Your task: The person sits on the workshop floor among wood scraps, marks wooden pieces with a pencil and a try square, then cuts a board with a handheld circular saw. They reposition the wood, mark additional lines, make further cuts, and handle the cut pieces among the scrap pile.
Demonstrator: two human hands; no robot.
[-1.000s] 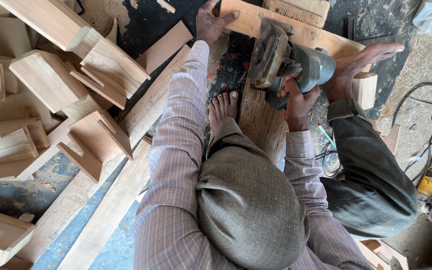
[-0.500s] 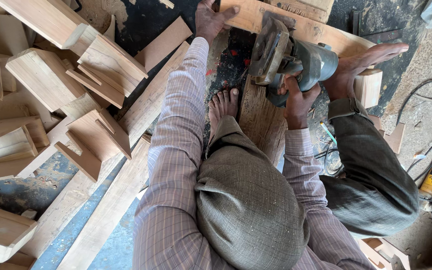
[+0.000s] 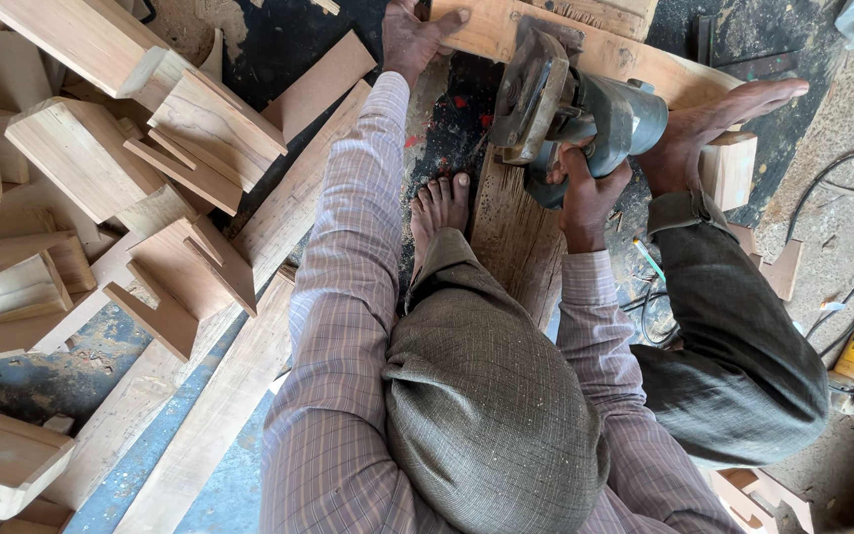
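Barely shifted since a moment earlier, the circular saw [image 3: 570, 114] is being gripped by the right hand [image 3: 585, 193] while the plank [image 3: 585, 44] is being pressed flat by the open left hand [image 3: 417, 35], a cut seemingly under way and steady guidance being required next.

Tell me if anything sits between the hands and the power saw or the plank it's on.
Nothing visible does. The right hand already grips the power saw, which rests on the plank. The left hand presses flat on the board ahead of the saw, with bare wood between them.
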